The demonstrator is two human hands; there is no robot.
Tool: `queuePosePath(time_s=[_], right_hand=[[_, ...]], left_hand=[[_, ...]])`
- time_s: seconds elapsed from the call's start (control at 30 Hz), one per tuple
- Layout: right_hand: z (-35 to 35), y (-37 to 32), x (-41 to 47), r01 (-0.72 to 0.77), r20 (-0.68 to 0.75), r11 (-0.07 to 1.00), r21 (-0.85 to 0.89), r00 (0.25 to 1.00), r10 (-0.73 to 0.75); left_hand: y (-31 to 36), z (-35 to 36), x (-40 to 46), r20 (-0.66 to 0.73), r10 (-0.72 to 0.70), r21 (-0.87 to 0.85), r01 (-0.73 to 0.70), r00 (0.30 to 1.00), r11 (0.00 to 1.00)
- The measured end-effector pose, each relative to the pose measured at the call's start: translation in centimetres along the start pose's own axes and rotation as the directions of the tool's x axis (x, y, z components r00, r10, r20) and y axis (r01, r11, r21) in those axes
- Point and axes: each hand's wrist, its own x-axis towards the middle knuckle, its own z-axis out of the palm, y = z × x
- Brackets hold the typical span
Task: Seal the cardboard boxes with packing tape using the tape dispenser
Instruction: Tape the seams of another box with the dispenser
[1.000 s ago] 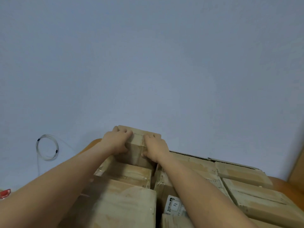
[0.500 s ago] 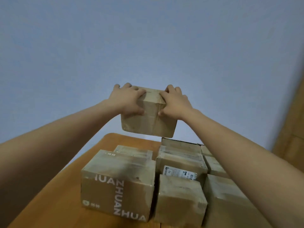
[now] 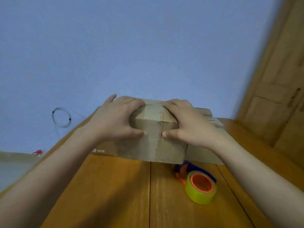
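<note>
A small cardboard box [image 3: 154, 132] was held at the centre of the frame, gripped from both sides: the left hand [image 3: 115, 122] was curled over its upper left corner, the right hand [image 3: 189, 125] over its upper right, with the fingers [image 3: 136, 104] wrapped across the top face and both thumbs pressed on the near face, almost meeting at a vertical strip of tape. Whether its lower edge rested on the wooden tabletop [image 3: 115, 195] or hung just above it could not be told.

The tape dispenser [image 3: 197, 181], with a yellow-green roll on an orange core and a blue and orange body, lay on the tabletop at lower right of centre, just below and in front of the box. It was judged nearer the right hand, its long axis running from the roll up and left toward the box; its far end was hidden beneath the box edge.

More boxes [image 3: 205, 153] stood behind, largely covered by the hands. The right edge of the frame was blurred.
</note>
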Motion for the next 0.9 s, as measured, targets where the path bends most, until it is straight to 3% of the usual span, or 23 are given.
queuePosePath(time_s=[0.17,0.3,0.4,0.5,0.57,0.63,0.7,0.77,0.83,0.9], right_hand=[[6.9,-0.3,-5.0,-0.020,0.164,0.999,0.033,0.986,0.015],[10.5,-0.3,-7.6,-0.058,0.165,0.992,0.108,0.985,0.039],[9.6,1.1,-8.0,-0.072,0.215,0.952,0.297,0.977,0.006],[8.0,4.7,-7.7,-0.215,0.127,0.850,0.480,0.976,0.175],[7.7,8.1,-7.9,-0.313,0.086,0.870,0.382,0.949,0.304],[8.2,10.8,-8.2,-0.453,0.256,0.876,0.168,0.878,0.405],[9.4,11.9,-8.4,-0.542,0.476,0.840,-0.016,0.735,0.483],[11.4,11.8,-8.6,-0.573,0.583,0.812,-0.111,0.624,0.520],[13.6,12.1,-8.9,-0.588,0.563,0.797,-0.135,0.616,0.551],[14.8,12.3,-8.9,-0.614,0.452,0.772,-0.165,0.649,0.612]], left_hand=[[0.9,6.3,-5.3,0.183,-0.037,-0.061,0.049,0.982,0.997],[1.1,9.6,-7.6,0.229,-0.061,-0.146,0.096,0.972,0.985],[1.5,9.8,-7.7,0.227,-0.067,-0.144,0.102,0.972,0.984],[1.2,9.7,-7.8,0.232,-0.080,-0.168,0.121,0.969,0.978],[1.1,9.8,-8.0,0.233,-0.082,-0.168,0.123,0.969,0.978],[1.1,10.0,-8.1,0.222,-0.085,-0.173,0.125,0.971,0.977],[0.9,10.3,-8.1,0.214,-0.077,-0.193,0.120,0.974,0.974],[0.7,10.3,-8.1,0.215,-0.062,-0.207,0.107,0.975,0.973],[0.8,10.3,-8.0,0.210,-0.050,-0.242,0.102,0.976,0.965],[0.8,10.1,-8.0,0.200,-0.049,-0.334,0.116,0.979,0.935]])
